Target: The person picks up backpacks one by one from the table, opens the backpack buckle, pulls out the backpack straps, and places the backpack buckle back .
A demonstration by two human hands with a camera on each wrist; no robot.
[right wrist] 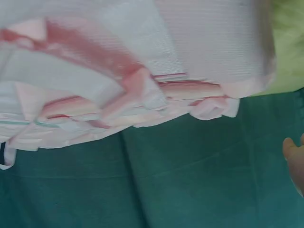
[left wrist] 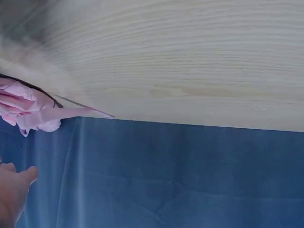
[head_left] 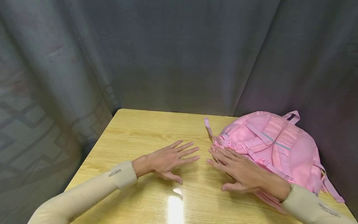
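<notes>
A pink backpack [head_left: 300,149] lies on the right side of the wooden table [head_left: 145,127], its shoulder straps and buckles facing up and its top loop toward the back. My left hand [head_left: 172,158] is over the middle of the table with fingers spread, holding nothing. Beside the backpack's left edge, my right hand [head_left: 237,169] is spread too, its fingertips overlapping the pink fabric in the head view. In the right wrist view the backpack [right wrist: 213,42] fills much of the upper part. The left wrist view catches a loose strap [left wrist: 71,113] along the table's edge.
Grey curtains [head_left: 179,56] hang behind the table and along its left side. A strap end [head_left: 207,123] sticks out from the backpack toward the back edge. Another strap [head_left: 332,189] trails at the right edge. Light glares off the tabletop near the front.
</notes>
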